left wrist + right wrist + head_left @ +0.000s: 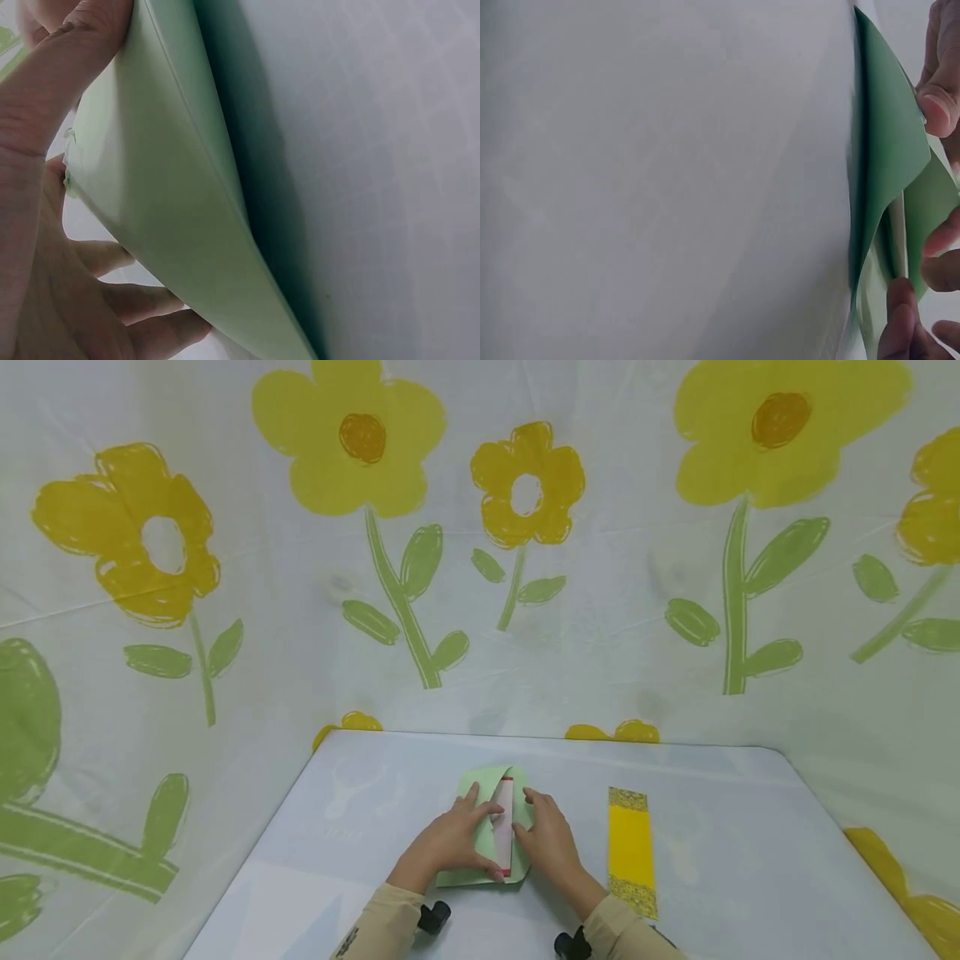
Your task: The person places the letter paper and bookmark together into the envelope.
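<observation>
A light green paper envelope [483, 781], partly folded, lies under both hands in the head view. Between its parted flaps shows a pale pink card [504, 827] with red ends. My left hand [457, 835] holds the left flap, its thumb low by the card's red end and its fingers spread over the paper. On the other side, my right hand [551, 839] grips the right flap, with its thumb near the card's edge. In the left wrist view the envelope [165, 172] stands bowed off the table between thumb and fingers. A raised green flap [892, 112] appears in the right wrist view.
To the right of the hands lies a yellow paper strip [630, 843] with patterned ends on the white table [337, 860]. Behind the table's far edge hangs a white cloth [600, 635] printed with yellow flowers. Black wrist cameras [433, 917] sit at both sleeves.
</observation>
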A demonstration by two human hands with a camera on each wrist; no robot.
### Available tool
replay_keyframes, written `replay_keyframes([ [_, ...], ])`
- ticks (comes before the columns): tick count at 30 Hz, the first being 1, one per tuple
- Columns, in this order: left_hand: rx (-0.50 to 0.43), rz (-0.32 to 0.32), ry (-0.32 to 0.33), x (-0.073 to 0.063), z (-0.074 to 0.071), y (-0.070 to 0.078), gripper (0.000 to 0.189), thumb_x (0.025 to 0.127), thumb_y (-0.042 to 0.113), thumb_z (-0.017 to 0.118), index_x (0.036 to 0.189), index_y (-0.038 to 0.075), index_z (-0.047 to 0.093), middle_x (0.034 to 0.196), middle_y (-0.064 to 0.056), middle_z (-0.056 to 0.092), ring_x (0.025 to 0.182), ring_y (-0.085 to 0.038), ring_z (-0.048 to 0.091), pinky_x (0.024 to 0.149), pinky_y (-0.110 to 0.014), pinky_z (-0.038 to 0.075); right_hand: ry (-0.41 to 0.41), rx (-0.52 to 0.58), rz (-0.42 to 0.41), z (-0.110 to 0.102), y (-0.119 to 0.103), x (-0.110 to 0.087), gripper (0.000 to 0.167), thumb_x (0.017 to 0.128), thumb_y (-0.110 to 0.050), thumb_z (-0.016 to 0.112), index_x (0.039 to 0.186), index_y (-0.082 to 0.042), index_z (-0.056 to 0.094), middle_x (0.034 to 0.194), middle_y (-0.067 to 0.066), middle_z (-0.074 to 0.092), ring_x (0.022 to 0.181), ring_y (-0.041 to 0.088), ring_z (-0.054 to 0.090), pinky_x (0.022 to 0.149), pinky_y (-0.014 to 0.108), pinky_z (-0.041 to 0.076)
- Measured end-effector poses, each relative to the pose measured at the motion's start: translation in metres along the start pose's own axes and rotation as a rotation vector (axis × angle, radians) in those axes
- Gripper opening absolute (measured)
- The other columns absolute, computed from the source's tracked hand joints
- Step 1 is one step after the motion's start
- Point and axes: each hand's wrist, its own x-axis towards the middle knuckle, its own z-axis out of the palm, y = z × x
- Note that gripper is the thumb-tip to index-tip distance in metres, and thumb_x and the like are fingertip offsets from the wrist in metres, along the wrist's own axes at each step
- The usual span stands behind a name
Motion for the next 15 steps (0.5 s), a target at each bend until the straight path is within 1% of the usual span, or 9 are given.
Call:
replay_keyframes([
  [5,-0.012,-0.015,-0.008,0.0004,0.0002,-0.0012,0.105,0.052,0.071,0.089,0.143,0.033,0.052,0.166,-0.021,0.021,0.143,-0.054,0.033,0.099,-0.062,0.047,-0.002,0.005,0.026,-0.0036,0.0024,0.0009,0.058,0.085,-0.009,0.08,0.136,0.003,0.056,0.123,0.017,0.064,0.104,0.033,0.065,0.089,0.048,0.056],
  [10,0.003,-0.021,-0.012,0.0017,0.0008,-0.0019,0.105,0.053,0.072,0.088,0.144,0.034,0.051,0.167,-0.021,0.02,0.143,-0.053,0.032,0.099,-0.063,0.047,-0.017,-0.011,0.069,-0.0068,0.0047,0.0016,0.06,0.087,-0.012,0.079,0.139,0.002,0.054,0.125,0.017,0.063,0.11,0.034,0.064,0.096,0.049,0.053],
  [15,0.006,-0.018,-0.014,0.0021,0.002,-0.0019,0.106,0.053,0.073,0.088,0.144,0.034,0.05,0.167,-0.021,0.019,0.143,-0.054,0.032,0.099,-0.064,0.047,-0.017,-0.018,0.099,-0.0093,0.0083,0.0015,0.061,0.087,-0.013,0.08,0.14,0.002,0.053,0.127,0.017,0.062,0.111,0.034,0.064,0.095,0.049,0.054],
])
